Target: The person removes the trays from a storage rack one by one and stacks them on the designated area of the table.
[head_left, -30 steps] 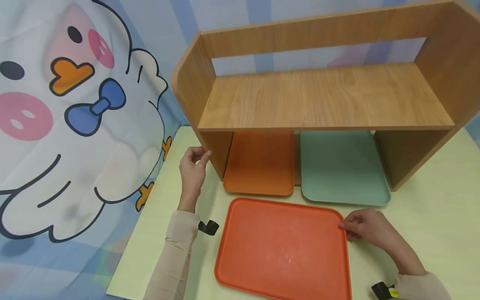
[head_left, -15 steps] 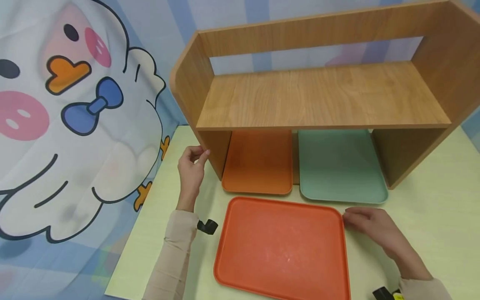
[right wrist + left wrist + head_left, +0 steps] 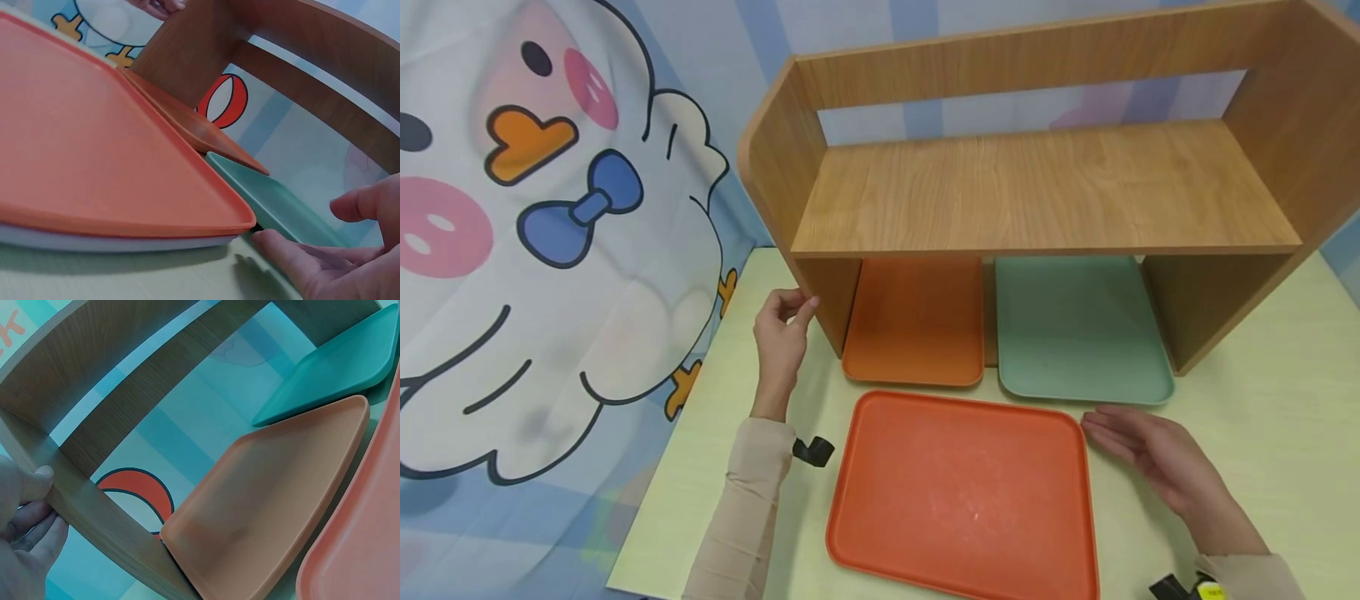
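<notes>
A wooden desktop shelf [image 3: 1045, 192] stands on the pale table, and my left hand [image 3: 781, 337] pinches the front edge of its left side panel [image 3: 106, 531] between thumb and fingers. An orange-red tray [image 3: 970, 492] lies in front of the shelf, with a pale layer [image 3: 112, 240] visible beneath it in the right wrist view. Beside that tray's far right corner is my right hand [image 3: 1165, 458], its fingers extended and holding nothing; the fingertips are at or very near the corner. Under the shelf lie an orange tray [image 3: 917, 325] and a green tray [image 3: 1082, 333] side by side.
Behind the shelf and to the left hangs a cloth backdrop [image 3: 647, 333] with a cartoon chick. The pale yellow table [image 3: 1285, 417] extends right of the trays, and its left edge runs along the backdrop. Both front tray edges stick out from the shelf.
My right hand has let go of the orange-red tray's right edge, and its fingers have straightened near the corner. The left hand keeps its place on the shelf panel.
</notes>
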Demonstrator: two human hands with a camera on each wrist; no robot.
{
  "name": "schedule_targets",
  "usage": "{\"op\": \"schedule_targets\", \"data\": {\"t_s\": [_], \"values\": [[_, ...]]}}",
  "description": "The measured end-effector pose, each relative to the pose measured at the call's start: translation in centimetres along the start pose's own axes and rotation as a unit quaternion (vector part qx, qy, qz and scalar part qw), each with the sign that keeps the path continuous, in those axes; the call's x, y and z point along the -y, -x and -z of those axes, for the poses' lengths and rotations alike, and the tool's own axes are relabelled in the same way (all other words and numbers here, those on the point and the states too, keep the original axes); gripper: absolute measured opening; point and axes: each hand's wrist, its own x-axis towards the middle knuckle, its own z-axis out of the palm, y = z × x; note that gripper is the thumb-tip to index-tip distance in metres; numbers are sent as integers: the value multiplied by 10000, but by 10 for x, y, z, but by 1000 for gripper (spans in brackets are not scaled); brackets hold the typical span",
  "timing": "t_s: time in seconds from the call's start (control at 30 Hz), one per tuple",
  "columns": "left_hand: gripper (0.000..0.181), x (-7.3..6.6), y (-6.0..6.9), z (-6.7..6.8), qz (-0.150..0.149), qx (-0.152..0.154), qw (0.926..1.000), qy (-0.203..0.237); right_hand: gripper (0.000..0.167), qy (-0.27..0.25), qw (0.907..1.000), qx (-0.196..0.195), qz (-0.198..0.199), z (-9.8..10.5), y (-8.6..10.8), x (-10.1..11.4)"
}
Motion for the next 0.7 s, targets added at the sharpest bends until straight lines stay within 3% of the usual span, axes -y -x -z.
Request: {"op": "schedule_targets", "data": {"t_s": [0.27,0.5,0.7], "values": [[23,-1,1,0,-5,-11,10000,-23,33,-1330,9892,604,-65,6,-2,-5],[23,0,0,0,-2,-21,10000,-24,35,-2091,9760,592,-146,9,-4,-9],[24,1,0,0,32,-15,10000,-26,36,-2858,9556,705,-97,13,-6,-14]]}}
